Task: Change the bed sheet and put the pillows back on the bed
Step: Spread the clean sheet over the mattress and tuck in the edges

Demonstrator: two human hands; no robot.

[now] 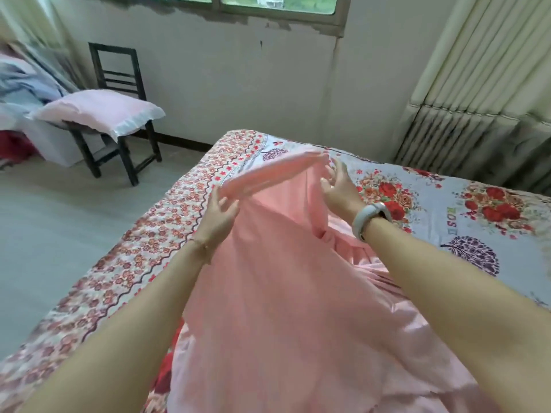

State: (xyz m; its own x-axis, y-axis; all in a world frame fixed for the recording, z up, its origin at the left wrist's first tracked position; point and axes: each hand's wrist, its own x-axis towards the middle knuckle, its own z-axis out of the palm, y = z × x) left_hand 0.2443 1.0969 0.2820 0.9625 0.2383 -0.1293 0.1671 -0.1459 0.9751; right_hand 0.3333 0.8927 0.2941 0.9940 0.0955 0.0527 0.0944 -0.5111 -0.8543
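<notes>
A plain pink sheet point(283, 281) lies bunched down the middle of the bed, over a floral cover point(447, 210) with red roses. Its far edge is lifted off the bed in a fold. My left hand point(220, 216) touches the fold's left end with fingers spread and nearly straight. My right hand point(340, 186), a white band on its wrist, is at the fold's right end with fingers spread. A pink pillow point(101, 113) with a white frill rests on a dark wooden chair point(125, 153) at the left.
Grey floor point(59, 234) runs along the bed's left side. Heaped bedding point(21, 84) lies at the far left behind the chair. A wall with a window point(268, 4) stands beyond the bed. Cream curtains point(477, 84) hang at the right.
</notes>
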